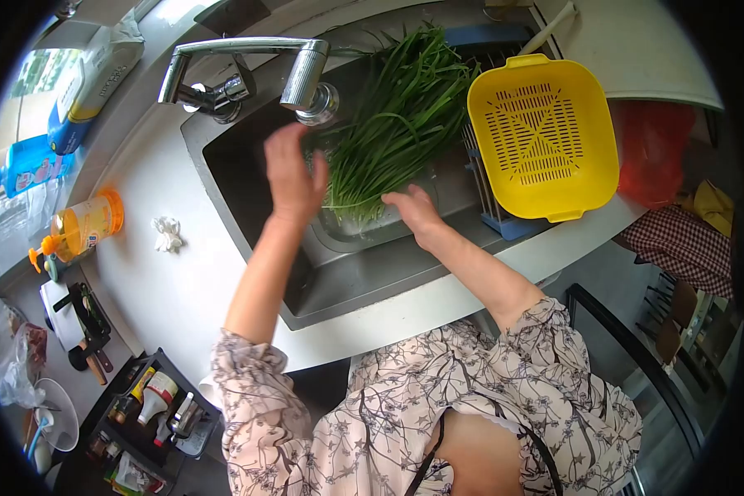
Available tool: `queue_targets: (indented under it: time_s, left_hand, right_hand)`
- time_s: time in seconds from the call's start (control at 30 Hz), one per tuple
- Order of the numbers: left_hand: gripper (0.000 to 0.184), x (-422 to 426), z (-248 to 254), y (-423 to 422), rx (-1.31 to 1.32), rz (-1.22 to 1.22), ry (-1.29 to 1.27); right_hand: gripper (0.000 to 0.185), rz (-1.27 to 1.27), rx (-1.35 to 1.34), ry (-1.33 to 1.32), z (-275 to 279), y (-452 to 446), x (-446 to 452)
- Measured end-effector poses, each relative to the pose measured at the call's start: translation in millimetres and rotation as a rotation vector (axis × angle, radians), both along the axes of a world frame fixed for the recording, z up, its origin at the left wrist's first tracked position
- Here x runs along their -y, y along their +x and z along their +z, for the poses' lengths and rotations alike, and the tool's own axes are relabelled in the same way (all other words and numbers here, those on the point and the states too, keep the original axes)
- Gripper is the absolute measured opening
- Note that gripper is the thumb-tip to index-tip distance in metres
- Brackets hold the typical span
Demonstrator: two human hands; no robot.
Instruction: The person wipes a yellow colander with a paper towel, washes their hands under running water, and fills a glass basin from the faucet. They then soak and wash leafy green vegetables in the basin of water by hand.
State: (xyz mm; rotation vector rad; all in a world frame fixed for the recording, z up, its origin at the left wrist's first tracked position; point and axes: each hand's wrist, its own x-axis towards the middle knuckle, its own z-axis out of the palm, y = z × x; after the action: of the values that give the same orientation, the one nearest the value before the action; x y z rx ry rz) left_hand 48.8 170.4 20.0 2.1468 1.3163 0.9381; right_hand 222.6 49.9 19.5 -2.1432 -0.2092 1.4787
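Note:
A large bunch of long green garlic chives (405, 116) lies in the metal sink (347, 289), its cut stem ends toward me in a basin of water (364, 236). My left hand (293, 174) is over the left side of the basin, below the faucet head (310, 83), with its fingers stretched up and its thumb apart. At the right of the stem ends is my right hand (415, 215), thumb and fingers apart, its thumb tip at the edge of the chives. Whether it touches them I cannot tell.
A yellow colander (546, 124) rests on a rack (488, 198) over the sink's right side. Orange pump bottle (87, 223) and crumpled white tissue (168, 235) are on the left counter. A black caddy (153, 422) with bottles stands lower left; a red bag (657, 153) hangs right.

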Motion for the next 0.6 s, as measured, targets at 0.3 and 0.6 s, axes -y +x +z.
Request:
queue_targets:
  time_s: [0.3,0.6]
  left_hand:
    - [0.054,107,-124,76,-0.215,0.469,-0.509]
    - [0.045,104,-132,54,-0.345,0.235,-0.521]
  right_hand:
    - [0.063,-0.022,0.175,-0.226,-123,8,-23]
    - [0.059,0.111,0.084,-0.208,-97,19,-26]
